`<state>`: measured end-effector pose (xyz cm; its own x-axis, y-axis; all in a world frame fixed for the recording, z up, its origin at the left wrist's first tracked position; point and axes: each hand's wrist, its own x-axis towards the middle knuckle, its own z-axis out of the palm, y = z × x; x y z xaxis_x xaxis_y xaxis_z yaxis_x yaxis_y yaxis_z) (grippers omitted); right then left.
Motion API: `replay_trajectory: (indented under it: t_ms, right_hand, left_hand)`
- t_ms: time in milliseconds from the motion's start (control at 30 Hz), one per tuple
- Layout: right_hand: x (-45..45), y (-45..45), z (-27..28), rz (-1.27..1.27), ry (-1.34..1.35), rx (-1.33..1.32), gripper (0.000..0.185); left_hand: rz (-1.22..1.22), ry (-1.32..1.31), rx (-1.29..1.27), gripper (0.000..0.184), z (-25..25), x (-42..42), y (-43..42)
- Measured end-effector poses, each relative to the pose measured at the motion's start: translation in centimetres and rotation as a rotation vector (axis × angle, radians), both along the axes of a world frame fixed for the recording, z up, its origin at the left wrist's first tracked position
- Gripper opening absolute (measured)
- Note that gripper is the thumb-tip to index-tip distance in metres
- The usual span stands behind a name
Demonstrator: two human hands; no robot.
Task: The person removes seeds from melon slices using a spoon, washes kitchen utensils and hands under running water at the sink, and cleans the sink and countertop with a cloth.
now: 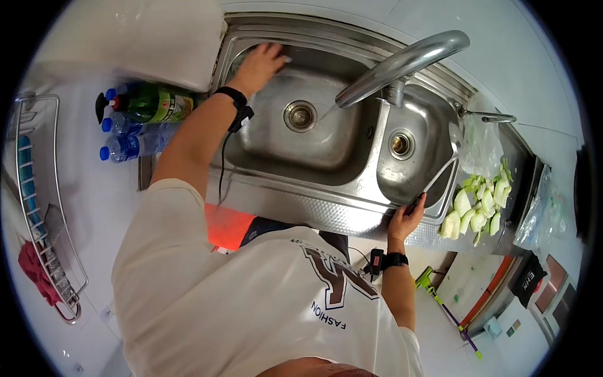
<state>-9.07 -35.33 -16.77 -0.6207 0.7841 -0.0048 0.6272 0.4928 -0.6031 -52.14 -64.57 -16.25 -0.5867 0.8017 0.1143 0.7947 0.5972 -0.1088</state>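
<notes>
My left hand (pixel 260 66) reaches over the upper left corner of the large sink basin (pixel 308 151). Its fingers are apart; a small pale spot shows by the fingertips, too small to name. Lower right, my right hand (pixel 407 220) is closed around the dark handle of a long metal spatula (pixel 440 173). The spatula slants up across the right side of the small basin (pixel 392 179), its shiny head near the far right rim. The curved faucet (pixel 402 68) points into the large basin, with a thin streak of water at its mouth.
Cut pale-green vegetable pieces (pixel 480 207) lie right of the sink, beside a clear plastic bag (pixel 482 147). A green pump bottle (pixel 154 103) and water bottles (pixel 129 146) stand left. A metal rack (pixel 53 207) is far left; a green-headed mop (pixel 426 278) leans lower right.
</notes>
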Motion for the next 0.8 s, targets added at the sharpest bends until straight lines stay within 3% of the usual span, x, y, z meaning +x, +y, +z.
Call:
replay_trajectory:
  t_ms: [100, 233, 300, 400, 467, 567, 600, 733, 800]
  right_hand:
    - [0.2, 0.2, -0.6, 0.042, 0.034, 0.102, 0.064]
    - [0.2, 0.4, -1.2, 0.024, 0.044, 0.121, 0.065]
    - [0.0, 0.3, -1.1, 0.061, 0.078, 0.174, 0.070]
    - [0.0, 0.3, -0.4, 0.089, 0.045, 0.184, 0.072]
    - [0.1, 0.6, -0.6, 0.089, 0.047, 0.166, 0.072]
    - [0.3, 0.5, -0.9, 0.078, 0.083, 0.155, 0.072]
    - [0.3, 0.5, -0.7, 0.069, 0.068, 0.135, 0.071]
    - [0.2, 0.6, -0.6, 0.079, 0.062, 0.148, 0.071]
    - [0.1, 0.7, -0.6, 0.094, 0.083, 0.179, 0.071]
  left_hand:
    - [-0.522, 0.103, 0.181, 0.027, -1.5, 0.0, 5.0]
    - [-0.769, 0.114, 0.076, 0.023, -0.9, 1.4, 9.8]
    - [-0.628, 0.098, -0.192, 0.024, -1.0, 1.5, 11.0]
    - [-0.619, 0.074, -0.002, 0.028, -0.6, -1.5, 8.5]
    - [-0.441, -0.033, 0.102, 0.031, -0.7, -1.6, 5.6]
    - [-0.097, 0.007, -0.188, 0.033, -4.7, -3.6, -1.4]
    - [0.061, 0.003, -0.261, 0.033, -4.4, -3.3, -3.2]
    - [0.165, -0.165, -0.410, 0.035, -0.1, -0.6, -3.4]
    - [0.243, -0.238, 0.111, 0.041, 0.6, -1.2, -2.7]
